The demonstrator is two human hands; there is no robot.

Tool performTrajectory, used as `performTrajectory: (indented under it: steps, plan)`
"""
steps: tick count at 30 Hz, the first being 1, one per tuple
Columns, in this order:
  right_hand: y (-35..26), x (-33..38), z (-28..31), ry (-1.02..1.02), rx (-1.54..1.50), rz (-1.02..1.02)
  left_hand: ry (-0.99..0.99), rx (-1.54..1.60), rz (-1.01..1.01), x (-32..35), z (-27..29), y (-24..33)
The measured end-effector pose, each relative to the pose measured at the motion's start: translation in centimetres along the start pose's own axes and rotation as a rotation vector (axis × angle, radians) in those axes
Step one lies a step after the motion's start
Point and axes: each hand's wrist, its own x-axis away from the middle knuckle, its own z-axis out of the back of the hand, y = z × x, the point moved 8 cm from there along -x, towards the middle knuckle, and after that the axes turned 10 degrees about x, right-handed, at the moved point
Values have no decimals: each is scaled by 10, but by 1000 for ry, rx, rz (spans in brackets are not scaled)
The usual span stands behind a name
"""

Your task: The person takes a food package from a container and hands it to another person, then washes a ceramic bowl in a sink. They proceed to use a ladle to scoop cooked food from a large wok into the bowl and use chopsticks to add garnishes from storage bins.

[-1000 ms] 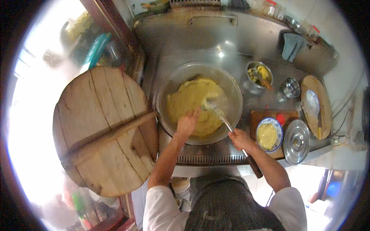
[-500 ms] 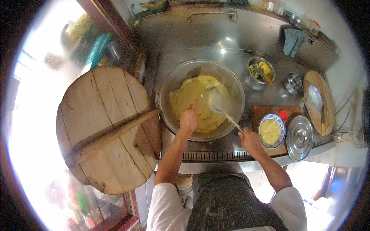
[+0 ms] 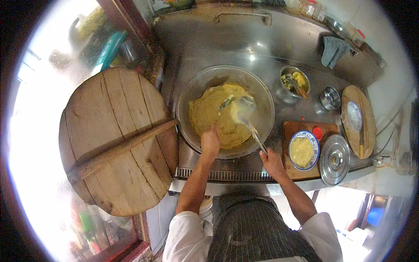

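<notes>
A wide metal pan [image 3: 183, 124] holds a thick yellow batter-like mixture [image 3: 209, 105]. My right hand [image 3: 273, 162], at the pan's near right, is closed round the handle of a long metal ladle [image 3: 258, 138]. The ladle's bowl, blurred and coated with pale mixture, lies over the middle of the pan. My left hand [image 3: 211, 142] reaches over the near rim, its index finger stretched toward the mixture; the other fingers show poorly, and nothing held can be made out. A small dark green bit [image 3: 225, 103] shows by the ladle's left edge.
A round wooden lid [image 3: 118, 144] stands left of the pan. To the right are a blue-rimmed bowl [image 3: 304, 150] of yellow mixture on a wooden board [image 3: 293, 173], a steel lid [image 3: 334, 159], a steel bowl [image 3: 283, 89], a small steel cup [image 3: 330, 98] and a leaning round board [image 3: 370, 118].
The whole view has shifted slightly. The ladle's bowl has turned a little over the mixture, still in my right hand. My left hand stays at the near side of the pan.
</notes>
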Motion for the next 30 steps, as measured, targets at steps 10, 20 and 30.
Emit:
performTrajectory:
  steps: [10,20,30]
  plan:
    - [-18,-1,-8,15,-143,-53,181,215,-67,33,0,25]
    - [-21,-10,-31,-234,-676,-314,213,231,-22,24,-17,14]
    - [-31,-3,-34,-516,-1242,-364,227,317,-116,26,-29,23]
